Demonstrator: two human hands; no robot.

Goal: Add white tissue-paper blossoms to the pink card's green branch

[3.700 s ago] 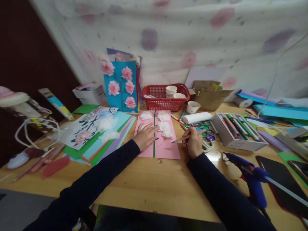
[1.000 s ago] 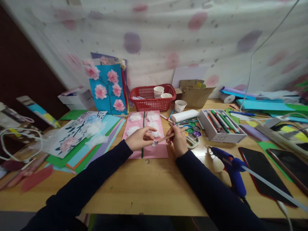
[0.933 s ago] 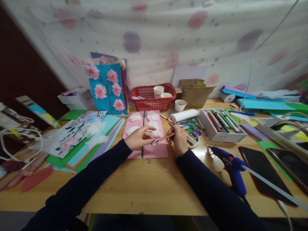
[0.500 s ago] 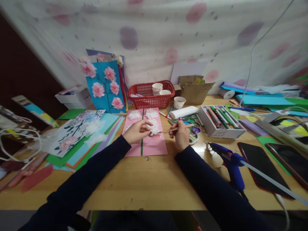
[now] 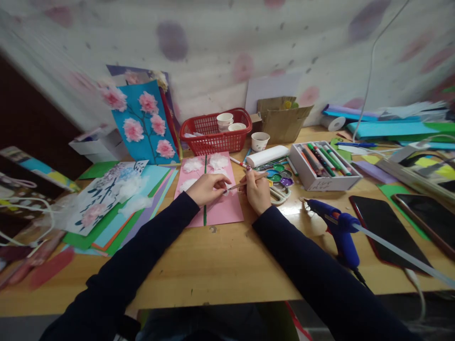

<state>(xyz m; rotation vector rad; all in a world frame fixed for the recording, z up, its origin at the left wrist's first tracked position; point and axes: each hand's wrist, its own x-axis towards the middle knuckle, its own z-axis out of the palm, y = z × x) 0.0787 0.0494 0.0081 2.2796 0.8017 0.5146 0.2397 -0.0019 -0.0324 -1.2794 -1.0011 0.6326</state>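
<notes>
Pink paper with a dark green stripe down it lies on the table in front of me. Fluffy white paper flowers sit on both sides of the stripe. My left hand rests over the sheet, thumb and fingers pinched at a white flower that they mostly cover. In my right hand is a thin paintbrush, held like a pen, its tip at the left fingertips. Just behind the right hand is a paint palette with green, blue and purple wells.
Behind the sheet stand a red basket and a paper cup. A box of markers, a blue glue gun and phones are to the right. Coloured papers and a blue flower card are left.
The brush has moved in to the left fingertips. My left hand now covers more of the white flower. The whole view has shifted slightly.
</notes>
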